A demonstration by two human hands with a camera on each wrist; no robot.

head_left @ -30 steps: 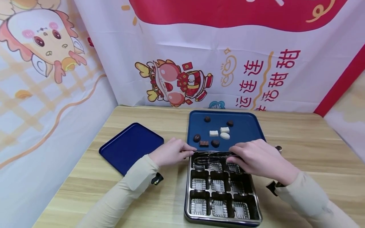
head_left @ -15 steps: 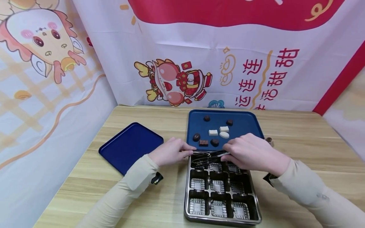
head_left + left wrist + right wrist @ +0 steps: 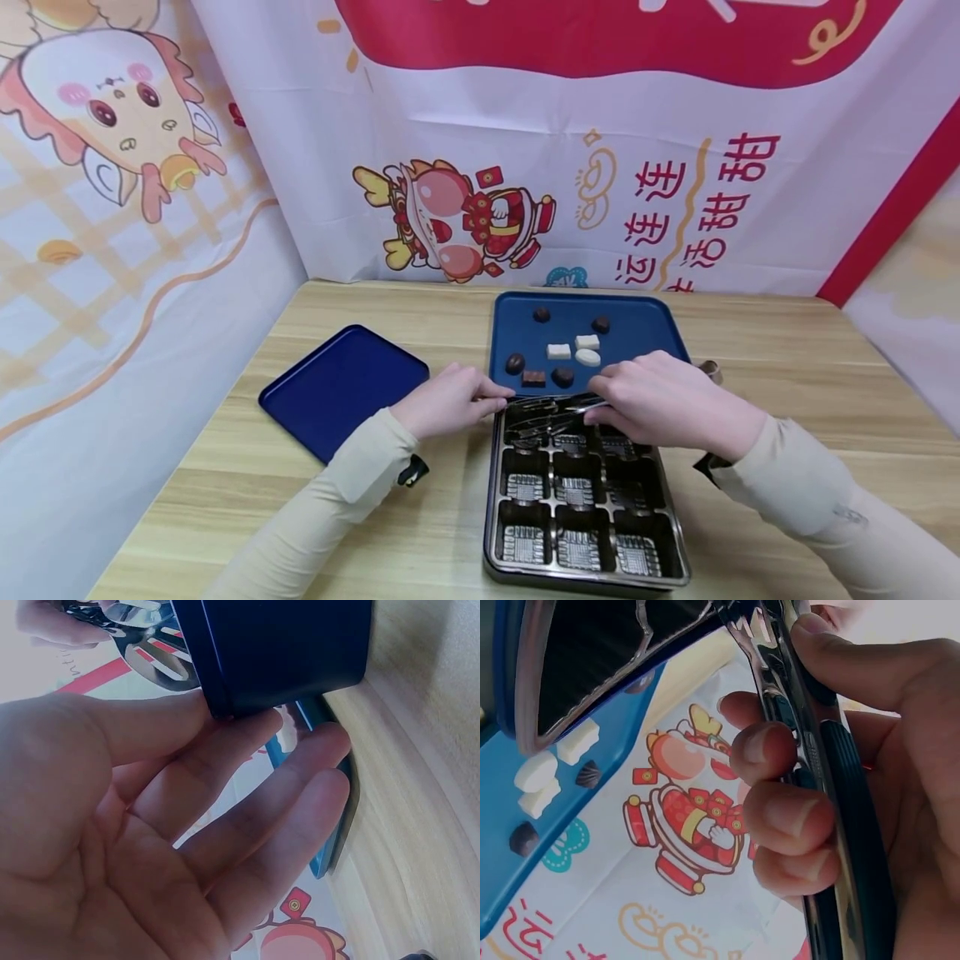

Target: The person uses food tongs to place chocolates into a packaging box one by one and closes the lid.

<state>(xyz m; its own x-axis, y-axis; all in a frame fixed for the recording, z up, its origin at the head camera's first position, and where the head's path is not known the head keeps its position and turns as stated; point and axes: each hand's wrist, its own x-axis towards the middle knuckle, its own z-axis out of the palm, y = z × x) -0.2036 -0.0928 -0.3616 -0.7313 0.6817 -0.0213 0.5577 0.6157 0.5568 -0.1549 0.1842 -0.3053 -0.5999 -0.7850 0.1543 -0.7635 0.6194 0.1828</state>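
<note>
My right hand (image 3: 667,404) grips metal tongs (image 3: 832,795) with dark ribbed handles; a ring at their end shows beyond the hand. The slotted tong heads (image 3: 161,664) lie over the far-left compartment of a dark tin box (image 3: 585,575). Whether anything is between them I cannot tell. The box holds a shiny divided tray (image 3: 551,507) with several square compartments. At the box's far-left corner, my left hand (image 3: 450,404) pinches the edge between thumb and fingers. In the left wrist view, the lower fingers extend past the box wall (image 3: 292,652).
Behind the box lies a blue tray (image 3: 637,321) with several dark chocolates (image 3: 562,377) and white pieces (image 3: 587,357). A dark blue lid-like square (image 3: 345,392) lies on the wooden table (image 3: 420,517) at left. Printed cloth (image 3: 322,167) hangs behind and at left.
My right hand has shifted left with the tongs, whose heads now point down toward the far-left compartment. The left hand stays at the box corner. The chocolates have not moved.
</note>
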